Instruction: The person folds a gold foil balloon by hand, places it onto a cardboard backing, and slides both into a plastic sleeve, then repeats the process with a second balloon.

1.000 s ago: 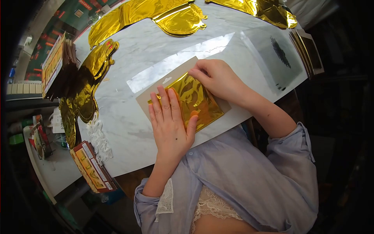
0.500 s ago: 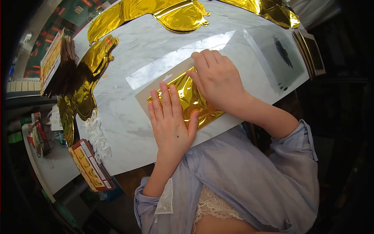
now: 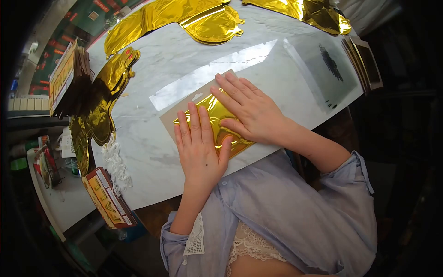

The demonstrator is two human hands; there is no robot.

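Note:
A folded sheet of shiny gold foil (image 3: 213,111) lies on a beige backing card (image 3: 171,119) with a hang hole near its upper edge. My left hand (image 3: 200,150) rests flat on the left part of the foil, its fingers stretched out over the card. On the right part, my right hand (image 3: 256,111) is also laid flat with fingers extended, their tips close to the card's upper right corner. Both thumbs point inward across the gold surface. The hands cover much of the foil, and neither grips anything.
Flat gold foil balloons (image 3: 161,21) lie along the far edge and left side of the marbled table (image 3: 152,175). White strings (image 3: 115,166) hang near printed packs (image 3: 107,198). More printed cards (image 3: 67,81) stand left. A clear plastic bag (image 3: 304,64) and dark cards (image 3: 362,62) are right.
My right hand has uncurled from the card's upper edge and now lies flat on the foil, a little further left. The left hand has barely moved.

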